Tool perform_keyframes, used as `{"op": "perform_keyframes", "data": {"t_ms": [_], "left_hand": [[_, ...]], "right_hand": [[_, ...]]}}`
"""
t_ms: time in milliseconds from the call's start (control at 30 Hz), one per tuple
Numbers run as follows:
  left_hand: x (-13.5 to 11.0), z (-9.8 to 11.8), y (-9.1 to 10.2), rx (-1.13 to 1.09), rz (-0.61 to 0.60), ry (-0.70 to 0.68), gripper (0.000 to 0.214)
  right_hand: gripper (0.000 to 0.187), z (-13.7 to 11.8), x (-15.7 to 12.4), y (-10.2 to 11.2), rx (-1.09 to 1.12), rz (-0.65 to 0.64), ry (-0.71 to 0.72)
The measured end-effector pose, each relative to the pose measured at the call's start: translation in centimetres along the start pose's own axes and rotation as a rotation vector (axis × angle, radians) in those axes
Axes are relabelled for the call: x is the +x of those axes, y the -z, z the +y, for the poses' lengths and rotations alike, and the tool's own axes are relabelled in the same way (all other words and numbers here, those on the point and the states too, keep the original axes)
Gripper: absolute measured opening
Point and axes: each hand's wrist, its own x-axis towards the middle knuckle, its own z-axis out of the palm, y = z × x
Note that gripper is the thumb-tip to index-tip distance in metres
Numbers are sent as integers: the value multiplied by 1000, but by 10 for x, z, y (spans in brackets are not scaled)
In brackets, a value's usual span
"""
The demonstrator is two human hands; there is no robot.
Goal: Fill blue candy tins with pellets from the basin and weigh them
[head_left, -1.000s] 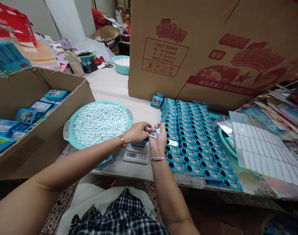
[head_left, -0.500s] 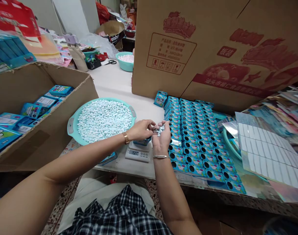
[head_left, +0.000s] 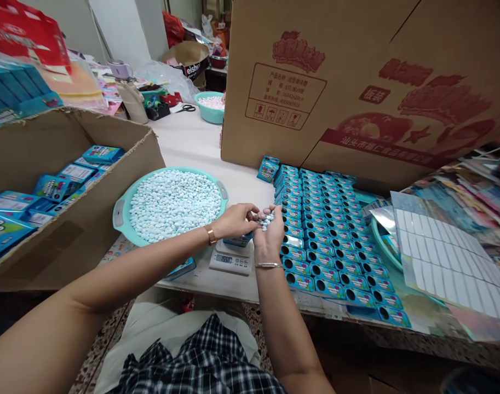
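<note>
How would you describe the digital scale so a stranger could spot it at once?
Find the wide, round turquoise plastic basin heaped with small pale candies on the white table. Just right of its near side, a compact white plastic digital scale carries a small blue box. Unlike the rows of printed blue boxes farther right, it shows digits on a grey display.

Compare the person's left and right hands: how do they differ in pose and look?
The left hand shows its back; the right hand is turned palm up. The right hand cups a heap of sweets; the left hand has bent fingers at their edge. The left hand wears a gold-coloured wristband, the right hand a silver-coloured bangle. Both hands are bare.
</note>
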Motion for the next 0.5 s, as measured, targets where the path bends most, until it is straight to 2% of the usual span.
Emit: {"op": "perform_keyframes", "data": {"t_ms": [267,500], "left_hand": [[0,-3,-4,44,26,-14,31],[-1,1,1,30,-18,13,34]], "right_hand": [[20,1,-1,-1,-7,17,-9],[22,-3,0,-1,33,32,-65]]}}
